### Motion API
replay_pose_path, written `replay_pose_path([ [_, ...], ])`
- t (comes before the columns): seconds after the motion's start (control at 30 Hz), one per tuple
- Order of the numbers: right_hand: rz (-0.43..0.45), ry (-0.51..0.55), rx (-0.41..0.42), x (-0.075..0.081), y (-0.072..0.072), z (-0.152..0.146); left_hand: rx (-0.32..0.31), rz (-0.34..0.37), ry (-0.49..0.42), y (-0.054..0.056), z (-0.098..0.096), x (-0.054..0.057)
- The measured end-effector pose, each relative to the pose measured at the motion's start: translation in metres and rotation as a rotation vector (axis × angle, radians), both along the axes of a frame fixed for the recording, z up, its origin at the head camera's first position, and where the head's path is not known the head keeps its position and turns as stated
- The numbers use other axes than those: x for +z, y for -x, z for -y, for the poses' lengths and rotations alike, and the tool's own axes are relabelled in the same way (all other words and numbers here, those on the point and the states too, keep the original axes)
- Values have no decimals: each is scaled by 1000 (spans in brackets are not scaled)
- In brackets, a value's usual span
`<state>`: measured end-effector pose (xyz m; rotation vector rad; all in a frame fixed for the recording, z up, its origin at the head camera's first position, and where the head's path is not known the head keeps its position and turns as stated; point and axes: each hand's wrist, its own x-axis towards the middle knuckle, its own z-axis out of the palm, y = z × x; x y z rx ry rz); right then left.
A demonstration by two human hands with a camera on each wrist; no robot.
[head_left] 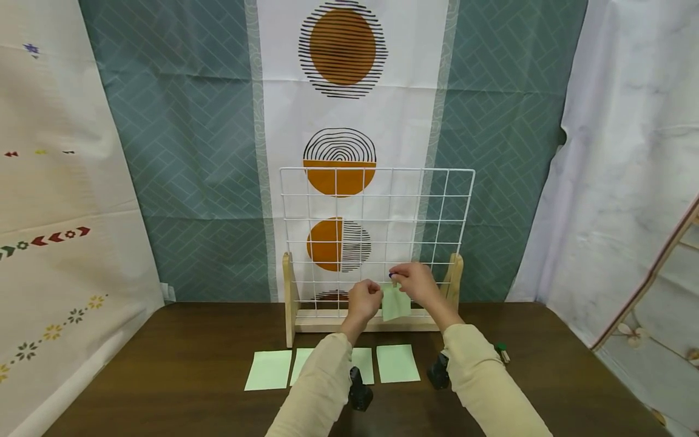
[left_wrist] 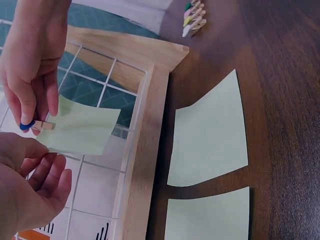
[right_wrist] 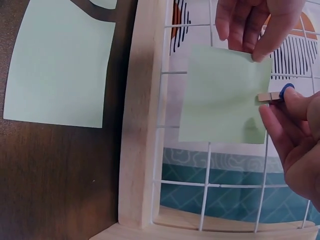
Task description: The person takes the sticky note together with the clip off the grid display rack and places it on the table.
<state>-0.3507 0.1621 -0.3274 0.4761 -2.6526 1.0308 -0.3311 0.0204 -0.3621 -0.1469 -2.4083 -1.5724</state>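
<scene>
A pale green paper square (head_left: 396,303) hangs upright against the white wire grid (head_left: 377,230). My left hand (head_left: 364,298) pinches the paper's edge between thumb and fingers, as the left wrist view shows. In my right hand (head_left: 415,283) is a small wooden clothespin (right_wrist: 270,97) with a blue top, pinched at its handle end. The clothespin's tip overlaps the paper's upper edge in the right wrist view. Wooden feet (head_left: 289,297) and a wooden base bar (right_wrist: 134,120) hold the grid up.
Several more green paper squares (head_left: 397,364) lie in a row on the dark brown table (head_left: 207,364) before the grid. To the right is a small group of clothespins (left_wrist: 194,19) with coloured tops. Patterned cloth (head_left: 191,152) hangs behind the grid.
</scene>
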Motion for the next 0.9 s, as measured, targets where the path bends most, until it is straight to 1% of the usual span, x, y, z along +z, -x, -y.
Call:
replay_pose_path([
  [0.23, -36, 7, -22, -3, -2, -3, -1, 7, -19, 0, 0, 0],
  [0.4, -103, -29, -46, -1, -2, -3, 7, 0, -31, 0, 1, 2],
  [0.5, -152, -52, -78, 0, -3, -1, 6, 6, -37, 0, 1, 3],
  [0.57, -170, -53, -99, 2, -3, -1, 5, 11, -40, 0, 1, 2],
  [0.63, -165, -32, -109, 3, -4, 0, 4, 3, -40, 0, 1, 2],
  [0.7, -153, -2, -104, 4, -4, 0, 2, 15, -48, -1, 2, 1],
  [0.77, -132, 35, -83, 5, -6, 0, 4, 14, -45, -2, 4, 1],
  [0.9, -93, 113, -33, 6, -12, -3, -6, 36, -55, -6, 7, -1],
])
